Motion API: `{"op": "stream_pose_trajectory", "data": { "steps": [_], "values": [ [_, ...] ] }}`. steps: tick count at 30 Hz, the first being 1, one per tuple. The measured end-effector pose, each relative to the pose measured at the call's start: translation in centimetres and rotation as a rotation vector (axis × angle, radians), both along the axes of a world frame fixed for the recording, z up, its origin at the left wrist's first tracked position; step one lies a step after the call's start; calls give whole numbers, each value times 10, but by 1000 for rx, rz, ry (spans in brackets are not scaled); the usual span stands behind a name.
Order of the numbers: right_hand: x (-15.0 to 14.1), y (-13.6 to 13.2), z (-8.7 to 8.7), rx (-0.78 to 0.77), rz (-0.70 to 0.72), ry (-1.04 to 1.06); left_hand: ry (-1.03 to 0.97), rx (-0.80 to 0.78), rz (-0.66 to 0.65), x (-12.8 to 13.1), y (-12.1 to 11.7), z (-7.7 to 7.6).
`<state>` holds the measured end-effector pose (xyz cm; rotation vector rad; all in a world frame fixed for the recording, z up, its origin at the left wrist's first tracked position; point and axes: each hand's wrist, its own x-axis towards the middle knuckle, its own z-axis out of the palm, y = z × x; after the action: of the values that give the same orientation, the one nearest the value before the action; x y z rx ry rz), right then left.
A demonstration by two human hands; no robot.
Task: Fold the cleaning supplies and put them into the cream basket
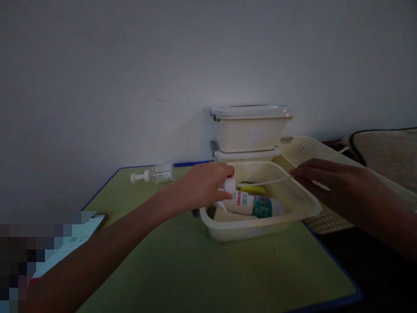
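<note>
My left hand (211,182) is closed around a white pump head (230,185), its spout pointing down and toward me. A thin dip tube (265,180) runs from the pump head to the right. At the tube's far end, the fingers of my right hand (329,184) are pinched together on it. Beneath both hands is a cream plastic basin (247,225). A white bottle with a teal band (260,206) lies on its side in it, just below the pump head. Behind that bottle lies a yellow item (252,189), partly hidden.
A clear pump bottle (163,173) lies at the table's back left. Two lidded boxes (250,132) are stacked behind the basin, against the wall. A perforated basket (304,150) stands at right. A lit phone screen (73,239) is at left on the green table (195,274).
</note>
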<state>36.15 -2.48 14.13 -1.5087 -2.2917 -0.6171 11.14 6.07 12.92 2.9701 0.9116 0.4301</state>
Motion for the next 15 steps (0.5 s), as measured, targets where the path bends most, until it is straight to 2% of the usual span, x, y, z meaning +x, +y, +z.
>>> {"op": "stream_pose_trajectory", "data": {
  "steps": [4, 9, 15],
  "values": [
    [-1, 4, -2, -198, 40, 65, 54, -136, -26, -1, 5, -4],
    [8, 12, -7, -279, 201, 34, 125, -227, -18, -1, 3, -2],
    [14, 17, -17, -442, 349, -43, 180, -263, -115, 6, 2, -3]
  ]
}}
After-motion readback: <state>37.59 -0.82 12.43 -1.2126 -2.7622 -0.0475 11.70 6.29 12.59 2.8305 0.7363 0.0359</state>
